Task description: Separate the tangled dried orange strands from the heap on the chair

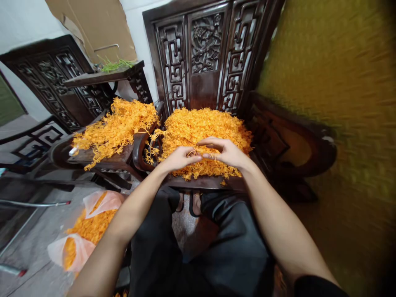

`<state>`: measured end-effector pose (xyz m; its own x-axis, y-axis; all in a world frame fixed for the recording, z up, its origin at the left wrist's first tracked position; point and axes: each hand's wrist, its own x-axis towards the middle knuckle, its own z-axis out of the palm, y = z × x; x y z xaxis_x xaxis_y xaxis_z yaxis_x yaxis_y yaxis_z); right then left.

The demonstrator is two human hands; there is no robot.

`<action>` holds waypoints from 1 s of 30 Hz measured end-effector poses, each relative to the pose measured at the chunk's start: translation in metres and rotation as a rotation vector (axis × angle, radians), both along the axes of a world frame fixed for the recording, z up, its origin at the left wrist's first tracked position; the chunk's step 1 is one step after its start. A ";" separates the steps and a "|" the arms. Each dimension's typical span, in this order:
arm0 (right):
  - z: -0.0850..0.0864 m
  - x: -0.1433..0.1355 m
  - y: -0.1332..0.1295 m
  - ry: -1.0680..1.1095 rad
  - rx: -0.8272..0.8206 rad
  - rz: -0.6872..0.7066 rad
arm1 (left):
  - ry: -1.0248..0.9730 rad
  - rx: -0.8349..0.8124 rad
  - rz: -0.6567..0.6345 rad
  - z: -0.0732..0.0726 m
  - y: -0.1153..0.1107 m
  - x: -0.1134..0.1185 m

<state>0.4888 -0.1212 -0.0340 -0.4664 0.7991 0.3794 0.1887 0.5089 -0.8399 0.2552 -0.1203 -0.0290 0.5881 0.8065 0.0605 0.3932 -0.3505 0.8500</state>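
My left hand [181, 158] and my right hand [223, 151] meet above a heap of small orange flower-like pieces [204, 123] on a dark wooden chair seat. A thin orange strand [192, 151] shows between the fingertips of my left hand, which are pinched together. The fingers of my right hand are curved in toward the same spot, its thumb close to the left fingertips, and the strand seems to run into them. Small details at the fingertips are hard to make out.
A second orange pile [123, 126] covers a side table at left, a few strings hanging over the chair arm [140, 150]. A plastic bag [78, 247] with more orange pieces stands on the floor. Behind are a carved chair back [206, 88] and a cardboard sheet [95, 29].
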 end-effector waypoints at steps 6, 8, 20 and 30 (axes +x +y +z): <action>-0.006 -0.002 -0.003 -0.006 -0.018 -0.055 | -0.056 -0.266 0.042 -0.003 -0.013 0.006; -0.009 -0.002 -0.005 0.012 -0.064 -0.073 | -0.090 -0.312 0.028 -0.004 -0.018 0.007; -0.002 -0.003 -0.035 0.263 -0.312 0.017 | -0.161 -0.348 0.041 0.030 -0.065 0.001; 0.003 -0.032 -0.056 0.245 -0.487 0.316 | -0.334 -0.193 0.288 0.040 -0.065 -0.002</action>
